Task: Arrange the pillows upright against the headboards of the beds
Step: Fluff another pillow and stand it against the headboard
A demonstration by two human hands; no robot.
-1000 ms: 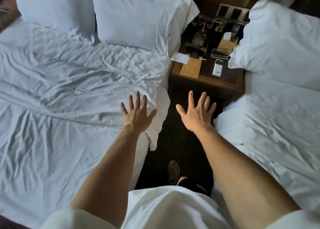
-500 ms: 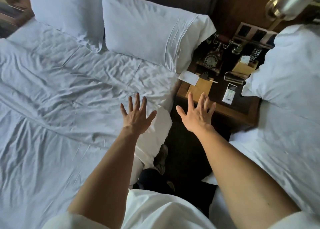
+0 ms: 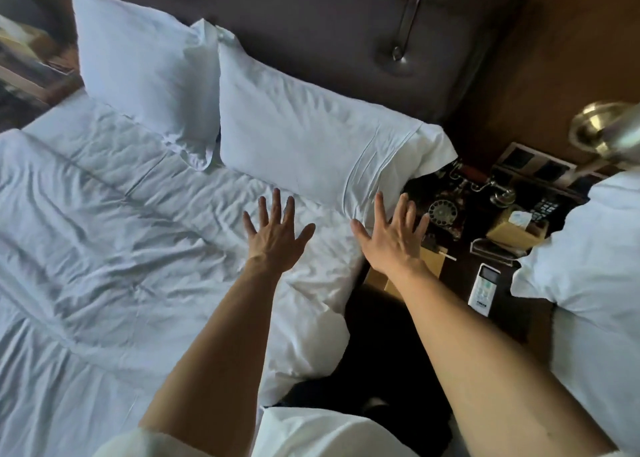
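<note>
Two white pillows lean against the dark padded headboard [image 3: 311, 30] of the left bed. The far pillow [image 3: 138, 75] stands at the left; the near pillow [image 3: 304, 134] lies tilted beside it, its open end hanging toward the nightstand. My left hand [image 3: 273, 238] hovers open over the wrinkled sheet just below the near pillow. My right hand [image 3: 391, 238] is open too, its fingertips at the pillow's lower right corner. A third white pillow [image 3: 595, 242] lies on the right bed at the frame's right edge.
A dark wooden nightstand [image 3: 457, 273] stands between the beds with a rotary telephone [image 3: 443, 210], a tissue box [image 3: 516, 228], a white remote [image 3: 485, 288] and a notepad. A brass lamp [image 3: 602, 127] hangs above it. A narrow dark floor gap separates the beds.
I have stepped forward along the gap toward the headboard. Both open hands have moved up to the near pillow's lower edge. The pillows have not moved.
</note>
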